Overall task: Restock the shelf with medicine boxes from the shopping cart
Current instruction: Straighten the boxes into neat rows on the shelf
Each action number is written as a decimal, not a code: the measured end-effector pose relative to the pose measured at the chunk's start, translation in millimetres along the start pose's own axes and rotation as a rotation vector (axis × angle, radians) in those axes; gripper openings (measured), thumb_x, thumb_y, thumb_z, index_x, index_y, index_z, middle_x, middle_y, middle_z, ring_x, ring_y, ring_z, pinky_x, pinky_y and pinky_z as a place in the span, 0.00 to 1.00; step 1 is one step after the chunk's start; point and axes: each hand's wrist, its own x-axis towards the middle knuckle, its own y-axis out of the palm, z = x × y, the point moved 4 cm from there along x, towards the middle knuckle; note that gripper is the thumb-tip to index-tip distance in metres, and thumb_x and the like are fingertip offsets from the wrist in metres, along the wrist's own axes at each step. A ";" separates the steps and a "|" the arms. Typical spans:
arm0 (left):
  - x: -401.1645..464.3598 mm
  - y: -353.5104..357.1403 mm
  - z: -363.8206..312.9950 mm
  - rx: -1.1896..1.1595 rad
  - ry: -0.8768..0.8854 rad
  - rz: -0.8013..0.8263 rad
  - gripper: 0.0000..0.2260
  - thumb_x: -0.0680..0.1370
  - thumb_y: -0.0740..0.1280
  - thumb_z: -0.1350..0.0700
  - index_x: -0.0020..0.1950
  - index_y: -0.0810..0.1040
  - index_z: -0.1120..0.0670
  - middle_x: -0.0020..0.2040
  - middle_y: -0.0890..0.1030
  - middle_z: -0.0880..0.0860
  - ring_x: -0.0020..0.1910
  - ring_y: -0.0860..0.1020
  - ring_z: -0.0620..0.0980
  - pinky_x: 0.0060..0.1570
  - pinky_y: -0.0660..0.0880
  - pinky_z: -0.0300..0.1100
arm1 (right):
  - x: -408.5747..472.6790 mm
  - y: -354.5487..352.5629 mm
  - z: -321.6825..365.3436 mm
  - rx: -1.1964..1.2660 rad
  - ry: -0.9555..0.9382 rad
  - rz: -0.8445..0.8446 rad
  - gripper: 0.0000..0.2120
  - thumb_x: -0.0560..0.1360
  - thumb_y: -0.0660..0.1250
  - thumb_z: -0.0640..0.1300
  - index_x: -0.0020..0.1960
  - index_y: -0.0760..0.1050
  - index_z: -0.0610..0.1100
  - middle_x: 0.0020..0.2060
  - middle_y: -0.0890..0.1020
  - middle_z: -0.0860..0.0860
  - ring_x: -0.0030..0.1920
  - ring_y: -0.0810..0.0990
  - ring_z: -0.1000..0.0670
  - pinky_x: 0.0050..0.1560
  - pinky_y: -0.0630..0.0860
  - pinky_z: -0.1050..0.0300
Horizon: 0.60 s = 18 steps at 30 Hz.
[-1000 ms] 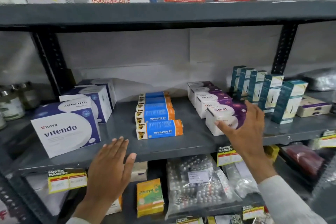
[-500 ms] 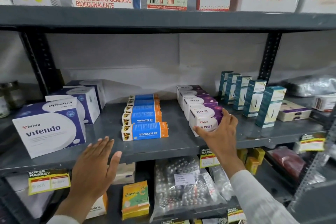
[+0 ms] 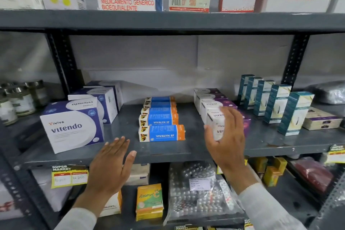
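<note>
The right hand (image 3: 226, 136) covers much of the front purple-and-white box (image 3: 216, 127) right of centre on the grey shelf (image 3: 186, 149), fingers curled around its sides and clamped on it; its label reads only partly. The left hand (image 3: 110, 166) hovers flat at lower left, fingers spread, holding nothing, hiding part of the shelf's edge. Blue-and-orange Vivalyn boxes (image 3: 161, 133) lie in a row between the hands. The shopping cart is out of frame.

Grey metal shelf (image 3: 186, 151), front white-and-purple Virest box (image 3: 216, 125) of a receding row, upright, slightly tilted, at the row's near end, beside 5 blue-orange Vivalyn boxes (image 3: 162, 133)
</note>
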 end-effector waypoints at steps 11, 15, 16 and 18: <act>-1.2 1.1 11.4 -0.027 -0.016 0.010 0.34 0.82 0.43 0.32 0.78 0.69 0.51 0.78 0.70 0.51 0.79 0.65 0.49 0.79 0.60 0.50 | 1.5 107.4 8.8 0.034 0.054 0.737 0.19 0.75 0.75 0.42 0.65 0.80 0.51 0.61 0.80 0.53 0.58 0.79 0.54 0.59 0.71 0.68; -1.7 3.3 12.3 -0.039 -0.025 -0.003 0.33 0.82 0.44 0.32 0.78 0.69 0.50 0.78 0.69 0.50 0.79 0.65 0.49 0.78 0.59 0.49 | -0.4 116.9 9.7 0.047 0.057 0.708 0.18 0.75 0.75 0.42 0.63 0.81 0.51 0.60 0.81 0.53 0.55 0.77 0.56 0.58 0.70 0.68; -1.8 3.8 12.4 -0.041 -0.027 -0.006 0.33 0.82 0.44 0.32 0.78 0.69 0.50 0.78 0.69 0.50 0.79 0.65 0.49 0.78 0.58 0.48 | -0.3 119.1 10.2 0.050 0.057 0.706 0.18 0.75 0.75 0.42 0.63 0.81 0.51 0.60 0.81 0.52 0.56 0.78 0.55 0.59 0.71 0.66; -1.6 4.5 12.7 -0.044 -0.029 -0.012 0.33 0.82 0.45 0.32 0.78 0.69 0.49 0.78 0.69 0.50 0.79 0.65 0.49 0.78 0.58 0.48 | 0.6 122.5 10.6 0.054 0.061 0.704 0.18 0.75 0.76 0.42 0.63 0.81 0.50 0.60 0.81 0.51 0.56 0.79 0.53 0.61 0.74 0.63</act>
